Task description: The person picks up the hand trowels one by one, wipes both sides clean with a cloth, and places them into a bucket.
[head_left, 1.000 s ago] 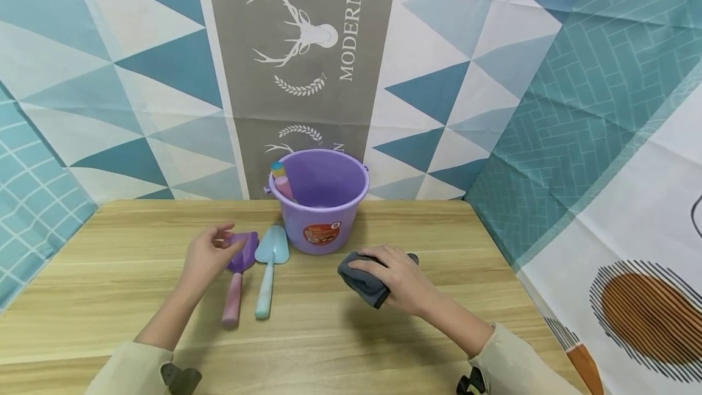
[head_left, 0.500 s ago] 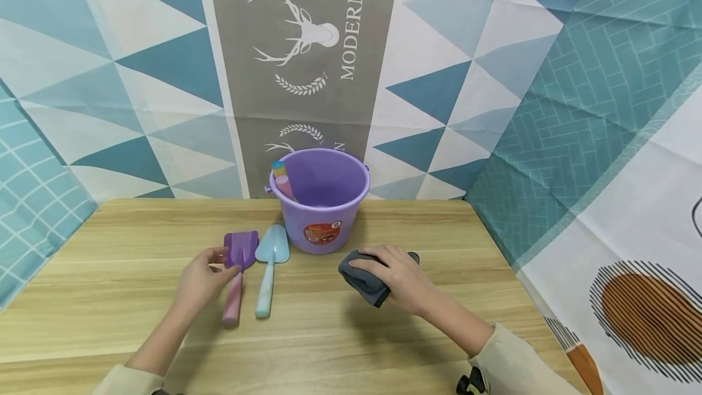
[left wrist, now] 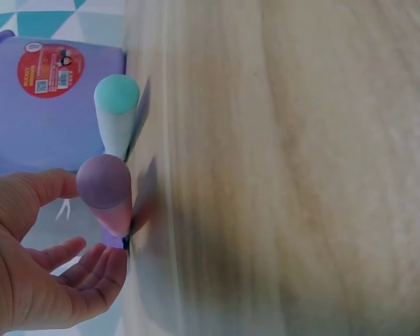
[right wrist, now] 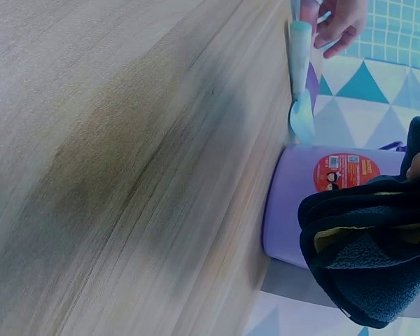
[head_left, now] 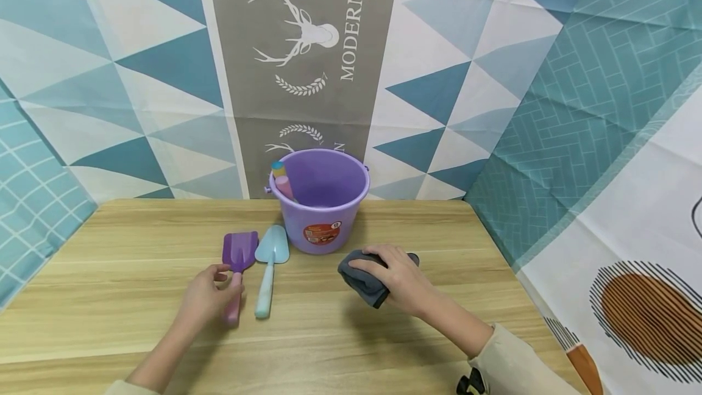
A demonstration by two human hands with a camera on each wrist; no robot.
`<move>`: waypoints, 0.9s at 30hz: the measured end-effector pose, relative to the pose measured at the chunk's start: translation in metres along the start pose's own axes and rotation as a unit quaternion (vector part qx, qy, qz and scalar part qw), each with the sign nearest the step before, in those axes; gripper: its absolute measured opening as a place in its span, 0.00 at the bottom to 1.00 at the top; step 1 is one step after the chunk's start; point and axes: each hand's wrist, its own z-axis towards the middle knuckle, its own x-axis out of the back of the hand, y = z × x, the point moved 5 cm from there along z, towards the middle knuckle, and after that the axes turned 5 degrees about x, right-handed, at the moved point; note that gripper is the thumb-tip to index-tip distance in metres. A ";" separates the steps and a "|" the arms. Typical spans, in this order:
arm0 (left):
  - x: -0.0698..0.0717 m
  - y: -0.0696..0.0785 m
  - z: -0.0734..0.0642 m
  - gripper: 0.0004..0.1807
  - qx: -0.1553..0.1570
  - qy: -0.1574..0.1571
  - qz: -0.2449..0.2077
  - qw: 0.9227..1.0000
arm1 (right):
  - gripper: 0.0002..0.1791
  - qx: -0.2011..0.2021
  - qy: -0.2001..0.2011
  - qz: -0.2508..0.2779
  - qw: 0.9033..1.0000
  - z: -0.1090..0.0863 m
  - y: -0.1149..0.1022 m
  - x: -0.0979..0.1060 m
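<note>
Bracketing pink-handled purple shovel (head_left: 239, 251), left hand (head_left: 206, 291) loosely parted; contact unclear. Light-blue trowel (head_left: 272, 249) just right of that hand. Right hand (head_left: 404, 282) grips folded gray towel (head_left: 362, 276). Best likely: pinch handle (head_left: 234, 309) mid-length, squarely, clear of trowel.

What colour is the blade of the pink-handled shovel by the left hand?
Purple. The blade shows best in the head view.

Head camera looks forward and down; close, sideways wrist views share the left hand (left wrist: 38, 280).
</note>
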 end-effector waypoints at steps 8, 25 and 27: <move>-0.006 0.001 0.000 0.38 0.008 -0.002 0.007 1.000 | 0.26 0.004 0.004 0.002 1.000 -0.001 0.000 -0.002; -0.013 -0.004 0.001 0.36 0.021 0.007 0.012 1.000 | 0.19 0.005 0.011 0.003 1.000 -0.001 0.001 -0.003; -0.012 -0.004 0.001 0.35 0.029 0.003 0.016 0.999 | 0.19 0.006 0.011 0.003 1.000 -0.001 0.001 -0.003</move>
